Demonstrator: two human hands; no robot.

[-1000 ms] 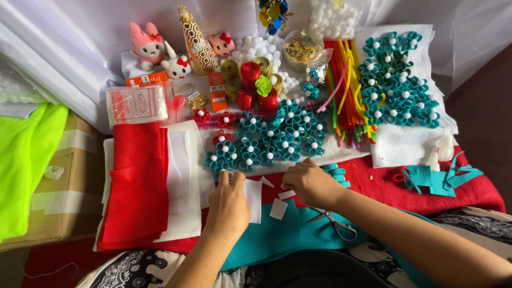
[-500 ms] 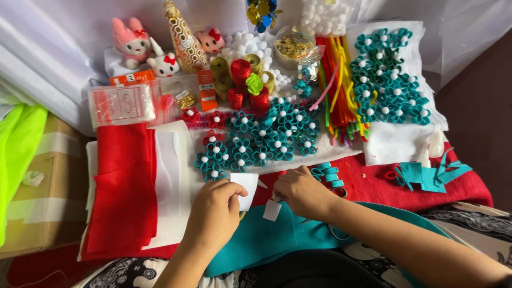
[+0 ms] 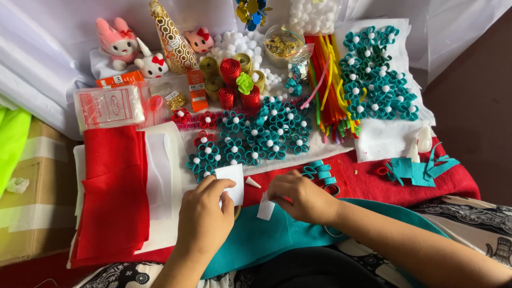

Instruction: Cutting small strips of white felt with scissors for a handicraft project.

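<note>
My left hand [image 3: 205, 216] pinches a white felt square [image 3: 231, 180] by its lower edge, just below a cluster of teal felt flowers [image 3: 256, 136] with white pompom centres. My right hand [image 3: 301, 196] is closed over a small white felt scrap [image 3: 265, 209] that hangs from its fingers. Both hands rest above a sheet of teal felt [image 3: 266, 237] lying across my lap. A tiny white cone-shaped scrap [image 3: 252, 182] lies between the hands. Scissors [image 3: 328, 188] are partly hidden under my right hand.
Folded red felt [image 3: 114, 186] and white felt [image 3: 160, 176] lie at left beside a cardboard box [image 3: 32, 208]. Behind stand plush toys [image 3: 117, 40], ribbon rolls [image 3: 232, 74], pipe cleaners [image 3: 325, 80], more teal flowers [image 3: 376, 74] and teal felt offcuts [image 3: 421, 169].
The view has shifted slightly upward. My left hand has lifted the white square a little higher toward the flowers, and my right hand has moved slightly right with the small scrap.
</note>
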